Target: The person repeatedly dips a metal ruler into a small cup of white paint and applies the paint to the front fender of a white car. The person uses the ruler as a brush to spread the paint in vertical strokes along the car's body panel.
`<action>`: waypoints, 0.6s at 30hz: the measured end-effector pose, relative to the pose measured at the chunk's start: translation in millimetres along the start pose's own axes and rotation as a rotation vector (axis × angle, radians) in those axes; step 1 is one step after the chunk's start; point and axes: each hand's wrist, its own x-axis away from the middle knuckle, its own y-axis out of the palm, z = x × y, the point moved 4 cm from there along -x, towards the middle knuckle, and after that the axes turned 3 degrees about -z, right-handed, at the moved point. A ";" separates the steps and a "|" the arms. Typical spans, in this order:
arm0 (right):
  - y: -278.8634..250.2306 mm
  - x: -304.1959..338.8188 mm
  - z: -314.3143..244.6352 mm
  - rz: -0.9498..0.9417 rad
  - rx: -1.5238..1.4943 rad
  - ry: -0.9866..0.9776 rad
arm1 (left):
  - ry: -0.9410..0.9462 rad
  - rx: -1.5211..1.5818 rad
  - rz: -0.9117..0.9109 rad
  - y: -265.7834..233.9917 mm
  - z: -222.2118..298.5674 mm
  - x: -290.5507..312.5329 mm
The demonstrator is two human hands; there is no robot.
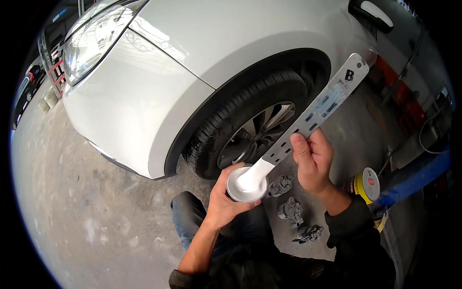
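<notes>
1. The left hand wraps its fingers round a cup, presumably steadying it.
2. The cup sits near the wheel, mouth upward, perhaps so the white liquid stays in.
3. The right hand pinches a long stick partway down, likely for control; its lower end reaches the cup.

Left hand curled in a grip, right hand clasped higher, thumb extended, forearms slanting inward

A car workshop: a white car stands on stained concrete floor, a dark car near the floor's left edge, and a cup holds paint-like liquid.
</notes>
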 end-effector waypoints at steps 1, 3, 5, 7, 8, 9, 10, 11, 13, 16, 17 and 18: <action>4.6 8.2 8.9 -0.065 0.134 -0.013 | -0.025 0.027 -0.006 1.8 0.4 -2.1; 19.4 26.5 8.6 -0.173 0.217 -0.201 | -0.073 0.082 -0.023 7.7 0.2 -7.1; 14.9 15.1 -7.5 -0.131 0.141 -0.133 | -0.054 0.055 -0.010 2.7 -4.1 -3.3; -1.9 0.8 -0.7 0.013 -0.045 0.051 | -0.033 0.007 -0.017 1.7 -4.5 -2.8; -2.3 3.6 8.3 -0.025 0.078 0.050 | -0.021 0.003 -0.028 2.9 -5.4 -2.8; 8.1 13.1 11.6 -0.082 0.157 -0.008 | -0.046 0.025 -0.031 4.0 -6.3 -2.4; 19.4 21.2 12.0 -0.159 0.158 -0.081 | -0.065 0.045 -0.023 3.7 -7.6 -3.1; 26.7 25.5 9.4 -0.236 0.159 -0.153 | -0.083 0.066 -0.015 3.3 -9.0 -3.9; 13.0 16.7 2.4 -0.163 0.029 -0.008 | -0.074 0.057 -0.032 2.8 -12.1 -4.0; -1.7 -3.4 4.8 -0.252 -0.241 0.189 | -0.118 0.071 -0.052 1.6 -15.7 -1.1; -1.7 -7.0 5.0 -0.301 -0.304 0.187 | -0.111 0.064 -0.058 1.6 -16.5 -1.2; -1.4 -9.6 5.1 -0.349 -0.366 0.183 | -0.104 0.056 -0.064 1.6 -16.7 -1.4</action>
